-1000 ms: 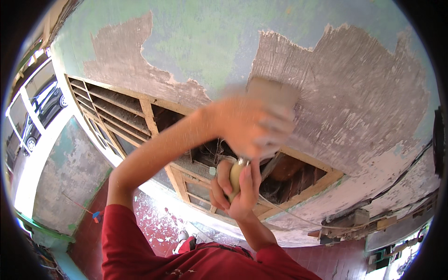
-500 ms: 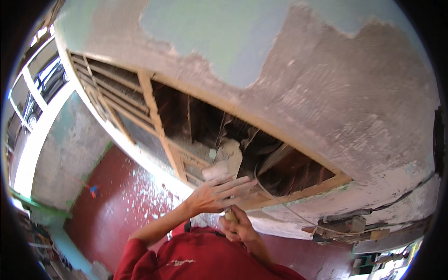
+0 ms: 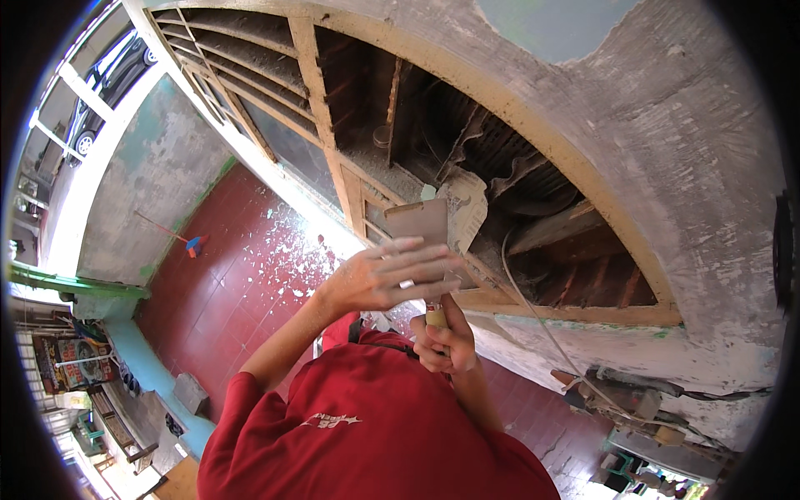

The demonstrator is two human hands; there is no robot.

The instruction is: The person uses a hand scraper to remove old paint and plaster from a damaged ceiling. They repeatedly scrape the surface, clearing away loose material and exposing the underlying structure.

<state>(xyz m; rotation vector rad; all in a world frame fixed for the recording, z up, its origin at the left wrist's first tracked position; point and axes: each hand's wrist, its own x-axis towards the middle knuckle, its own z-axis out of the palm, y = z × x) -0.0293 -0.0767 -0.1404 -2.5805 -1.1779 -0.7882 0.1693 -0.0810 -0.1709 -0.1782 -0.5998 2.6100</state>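
The right hand is clenched around the handle of a wide-bladed scraper held upright before the red shirt, the left hand lying flat with spread fingers across the blade's lower part, both below the wooden window frame and the peeling plaster wall.

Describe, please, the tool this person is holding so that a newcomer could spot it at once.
Start at the wooden window frame set in the bare, scraped wall. In front of its lower rail, above the red shirt, two hands meet. The scraper rises from the right hand, its flat, wide, brownish blade showing above the left hand; it is the only flat-bladed object there.
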